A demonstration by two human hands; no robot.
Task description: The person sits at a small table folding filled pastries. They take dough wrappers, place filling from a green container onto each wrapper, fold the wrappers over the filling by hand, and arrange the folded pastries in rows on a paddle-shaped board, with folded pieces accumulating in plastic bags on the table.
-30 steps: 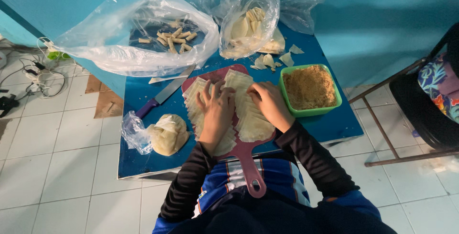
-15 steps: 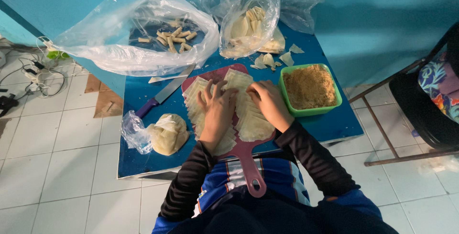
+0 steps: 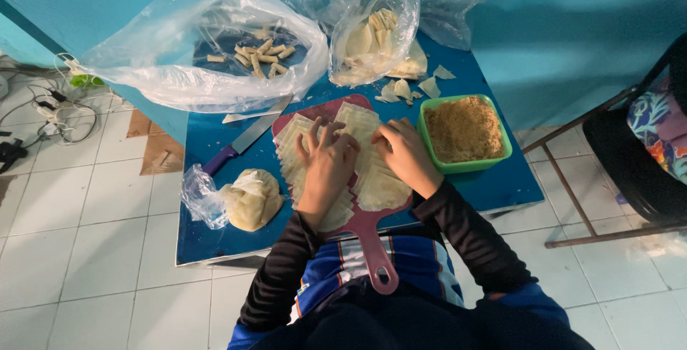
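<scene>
Two stacks of thin pale pastry sheets (image 3: 363,124) lie on a pink cutting board (image 3: 373,251) on a small blue table (image 3: 215,239). My left hand (image 3: 325,167) rests on the stacks with fingers spread, fingertips at the seam between them. My right hand (image 3: 405,155) lies on the right stack, fingers curled toward the same spot. Whether a sheet is pinched between the fingers is not clear. A green tub of brown crumbly filling (image 3: 465,132) stands just right of the board.
A purple-handled knife (image 3: 243,139) lies left of the board. A bagged lump of dough (image 3: 247,198) sits at front left. Large clear bags at the back hold rolled pieces (image 3: 261,55) and folded sheets (image 3: 372,31). A chair (image 3: 644,157) stands right; cables (image 3: 50,117) lie on the tiled floor.
</scene>
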